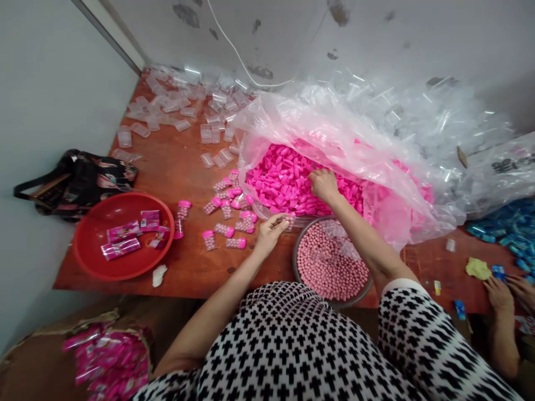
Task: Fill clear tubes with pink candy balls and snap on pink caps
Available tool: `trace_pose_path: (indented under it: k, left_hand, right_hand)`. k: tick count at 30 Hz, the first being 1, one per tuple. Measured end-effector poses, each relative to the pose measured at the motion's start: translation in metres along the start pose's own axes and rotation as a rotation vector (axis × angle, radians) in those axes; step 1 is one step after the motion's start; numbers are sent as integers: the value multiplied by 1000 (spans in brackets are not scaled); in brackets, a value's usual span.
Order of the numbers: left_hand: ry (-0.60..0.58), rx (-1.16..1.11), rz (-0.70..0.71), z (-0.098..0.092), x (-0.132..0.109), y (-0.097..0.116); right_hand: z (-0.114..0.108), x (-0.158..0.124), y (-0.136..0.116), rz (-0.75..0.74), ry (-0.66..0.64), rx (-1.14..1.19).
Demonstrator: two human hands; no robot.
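Observation:
My left hand (271,229) is closed in a pinch around a small clear vial, held just left of a metal bowl (297,250) filled with pink round candies. My right hand (323,185) reaches into a big clear plastic bag (317,125) of pink caps (280,181), fingers curled among them; what they grip is hidden. Several filled vials with pink caps (228,214) lie on the brown table (175,167) left of my left hand.
A red basin (90,245) with pink packets sits at the table's left, a dark bag (79,178) behind it. Empty clear vials (179,106) are scattered at the back. Another person's hands (507,292) work at the right near blue pieces (507,225). Pink packets (108,359) lie below left.

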State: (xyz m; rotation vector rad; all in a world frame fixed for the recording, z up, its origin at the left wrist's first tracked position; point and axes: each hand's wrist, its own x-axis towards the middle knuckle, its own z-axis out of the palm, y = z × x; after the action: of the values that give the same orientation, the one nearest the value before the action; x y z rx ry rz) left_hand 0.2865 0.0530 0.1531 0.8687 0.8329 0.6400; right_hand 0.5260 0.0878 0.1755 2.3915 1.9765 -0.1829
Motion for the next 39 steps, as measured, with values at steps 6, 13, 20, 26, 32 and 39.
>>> trace_pose_path:
  k: [6,13,20,26,32,39]
  left_hand:
    - [49,26,26,-11,3,2]
    - [82,-37,36,-17,0,5]
    - [113,-135,84,-16,8,15]
    - [94,-176,69,8,5,18]
    - [114,-295,59,21,-17,23]
    - [13,-163,117,18,-42,23]
  right_hand:
    - [-13,39,-30,54,61,78]
    - [-4,75,-60,106,-17,-31]
    - [-20,14,-41,-103,69,226]
    - [-20,-72,-82,-86,-4,337]
    - [-11,-116,-90,-73,167,607]
    - [-32,-132,-61,-66,174,1063]
